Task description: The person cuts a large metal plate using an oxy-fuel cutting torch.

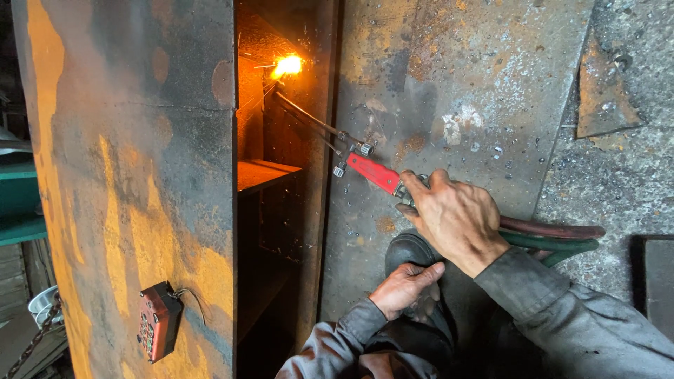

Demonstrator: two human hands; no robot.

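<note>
Left hand (pixel 406 286) rests with fingers curled on black boot (pixel 411 253); right hand (pixel 455 217), fingers wrapped, grips red-handled cutting torch (pixel 372 172), flame (pixel 286 67) on rusty steel beam (pixel 140 175).

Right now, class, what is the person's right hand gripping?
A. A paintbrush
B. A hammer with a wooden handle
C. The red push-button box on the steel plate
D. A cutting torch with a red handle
D: the right hand grips the red-handled cutting torch, whose flame burns inside the rusty steel structure, while the left hand rests on a dark boot.
</note>
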